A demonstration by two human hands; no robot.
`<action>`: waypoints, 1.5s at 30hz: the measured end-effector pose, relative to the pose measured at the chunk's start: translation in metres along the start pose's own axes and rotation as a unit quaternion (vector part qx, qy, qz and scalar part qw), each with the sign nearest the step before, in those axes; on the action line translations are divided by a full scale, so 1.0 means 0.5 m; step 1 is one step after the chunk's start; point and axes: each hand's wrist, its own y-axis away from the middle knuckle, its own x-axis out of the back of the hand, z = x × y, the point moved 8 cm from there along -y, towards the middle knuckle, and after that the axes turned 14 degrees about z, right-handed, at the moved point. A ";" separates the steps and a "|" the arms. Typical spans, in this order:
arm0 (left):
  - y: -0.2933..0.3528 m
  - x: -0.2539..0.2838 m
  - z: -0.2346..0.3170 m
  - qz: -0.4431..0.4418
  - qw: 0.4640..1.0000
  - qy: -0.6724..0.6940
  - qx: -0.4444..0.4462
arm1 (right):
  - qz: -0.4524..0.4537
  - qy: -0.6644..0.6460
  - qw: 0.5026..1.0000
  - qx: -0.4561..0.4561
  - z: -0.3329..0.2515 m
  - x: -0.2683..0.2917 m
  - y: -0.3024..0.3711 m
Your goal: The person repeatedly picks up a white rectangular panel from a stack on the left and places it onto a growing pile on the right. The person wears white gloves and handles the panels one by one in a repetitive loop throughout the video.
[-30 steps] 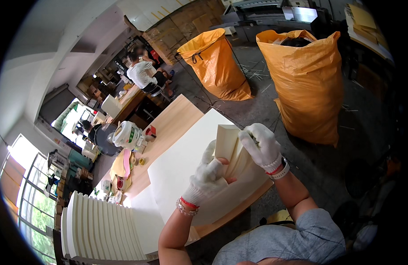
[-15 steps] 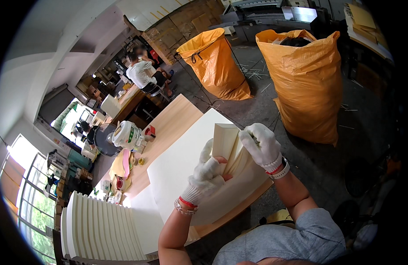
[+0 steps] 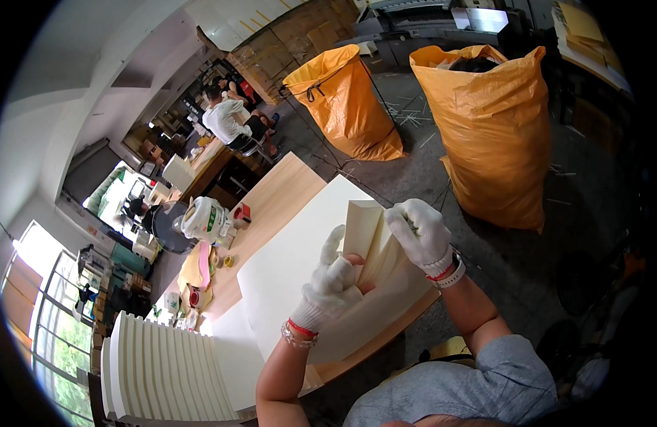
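Observation:
A cream folded card piece (image 3: pixel 363 226) with long pleat-like creases is held up over a large white sheet (image 3: pixel 289 263) on the table. My left hand (image 3: pixel 330 281), in a white knit glove with bare fingertips showing, grips the piece along its left and lower side. My right hand (image 3: pixel 419 231), gloved too, has its fingers curled in at the piece's upper right edge. Its fingertips are partly hidden, and it appears to pinch that edge.
A stack of white folded panels (image 3: pixel 165 366) stands at lower left. On the wooden table (image 3: pixel 282 185) are a white bucket (image 3: pixel 204 219), a red tape dispenser (image 3: pixel 242 212) and tape rolls. Two orange sacks (image 3: pixel 485 135) stand on the floor beyond. Other people (image 3: pixel 225 117) sit farther back.
Both hands stay almost where they were around the card piece. The folds near my right hand have shifted slightly.

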 end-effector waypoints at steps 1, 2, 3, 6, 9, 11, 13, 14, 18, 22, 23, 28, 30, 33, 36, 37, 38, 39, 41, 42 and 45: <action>0.002 -0.002 -0.010 0.002 1.000 0.000 0.006 | 0.000 0.001 1.000 -0.003 0.000 0.000 0.000; 0.002 -0.002 -0.013 0.001 1.000 0.001 0.014 | -0.001 0.001 1.000 -0.005 0.000 0.001 -0.001; 0.002 -0.003 -0.017 -0.001 1.000 0.002 0.022 | -0.001 0.002 1.000 -0.008 -0.001 0.001 -0.001; 0.000 -0.003 -0.014 -0.008 0.999 0.009 0.036 | -0.004 0.001 1.000 -0.009 0.000 0.005 -0.001; 0.003 0.006 -0.009 0.001 1.000 0.000 0.010 | -0.029 -0.016 0.999 -0.004 -0.001 -0.001 0.000; 0.005 0.004 -0.008 -0.001 1.000 -0.015 -0.024 | -0.022 -0.025 0.999 0.017 0.002 0.000 0.002; 0.002 0.000 0.000 -0.020 0.998 -0.036 -0.057 | -0.016 -0.024 0.999 0.022 0.003 0.000 0.003; 0.002 -0.004 0.005 -0.034 0.996 -0.048 -0.073 | -0.014 -0.019 1.000 0.018 0.002 -0.001 0.002; 0.000 -0.002 -0.005 -0.007 0.999 -0.012 -0.035 | -0.008 -0.004 1.000 -0.005 0.004 -0.003 0.001; 0.001 -0.002 -0.008 0.022 0.998 -0.051 -0.037 | -0.008 -0.009 1.000 -0.008 0.001 -0.001 0.000; 0.002 0.000 -0.010 0.023 0.998 -0.054 -0.036 | -0.011 -0.009 1.000 -0.013 0.000 -0.002 0.001; -0.001 0.004 0.009 0.023 0.997 -0.047 -0.056 | -0.017 -0.039 0.999 0.008 0.004 0.002 0.003; 0.000 0.001 0.011 0.008 0.996 -0.045 -0.077 | -0.015 -0.043 0.999 0.022 -0.005 0.002 0.000; 0.005 -0.005 -0.005 -0.017 0.995 -0.040 -0.087 | 0.000 -0.027 0.999 0.036 0.001 0.001 0.002; 0.003 -0.001 -0.012 0.004 0.999 -0.031 -0.045 | 0.002 -0.017 1.000 0.020 0.003 -0.001 0.002; 0.002 -0.002 -0.004 0.010 0.999 -0.033 -0.020 | 0.004 -0.013 1.000 0.016 0.004 0.000 0.002; 0.002 -0.003 -0.005 0.012 0.999 -0.034 -0.007 | 0.005 -0.009 1.000 0.013 0.005 0.000 0.003; 0.001 -0.003 -0.007 0.014 0.999 -0.036 0.006 | 0.007 -0.006 1.000 0.009 0.006 0.001 0.003; 0.002 0.000 -0.011 0.014 0.999 -0.036 -0.001 | 0.002 -0.011 1.000 -0.003 0.002 0.002 0.002; 0.002 0.001 -0.014 0.014 0.999 -0.036 -0.008 | -0.001 -0.014 1.000 -0.009 0.001 0.002 0.001; 0.001 0.002 -0.015 0.020 0.998 -0.037 -0.039 | -0.003 -0.013 1.000 -0.005 0.005 0.004 0.002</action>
